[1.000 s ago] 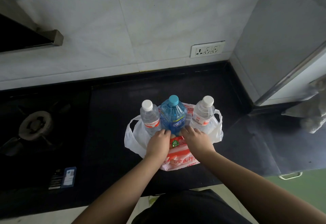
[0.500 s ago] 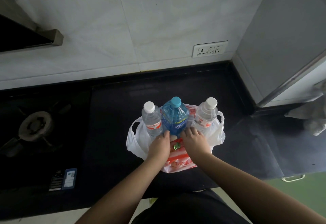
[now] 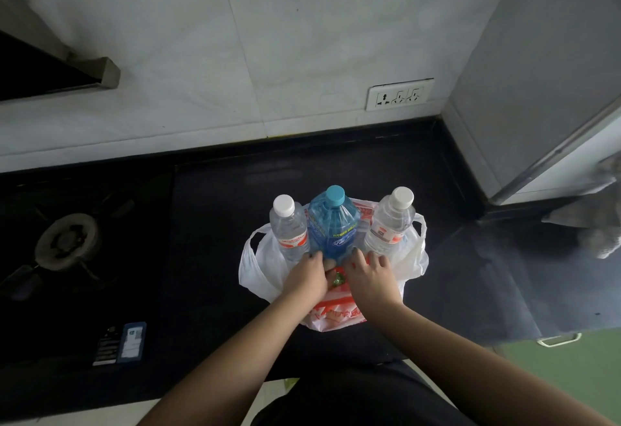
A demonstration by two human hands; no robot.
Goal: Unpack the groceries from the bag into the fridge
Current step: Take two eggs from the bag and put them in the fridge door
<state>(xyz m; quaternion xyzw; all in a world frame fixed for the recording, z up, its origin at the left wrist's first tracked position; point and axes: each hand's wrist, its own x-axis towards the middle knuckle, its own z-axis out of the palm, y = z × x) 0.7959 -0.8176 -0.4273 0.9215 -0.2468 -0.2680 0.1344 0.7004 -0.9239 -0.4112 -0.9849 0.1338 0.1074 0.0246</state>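
Bag [image 3: 268,267] on desk [image 3: 215,210], holding three upright bottles. Blue bottle [image 3: 332,227] — full, likely heavy, slick; grip low on body. Left hand [image 3: 307,278], right hand [image 3: 371,274] at its base; whether they grip it, cannot tell.

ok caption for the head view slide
Both hands reach into a white plastic bag holding three bottles on a black counter.

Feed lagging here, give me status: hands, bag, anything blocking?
Left hand and right hand at the bag mouth, grip unclear. Three bottles upright inside, blue bottle central. Nothing blocking.
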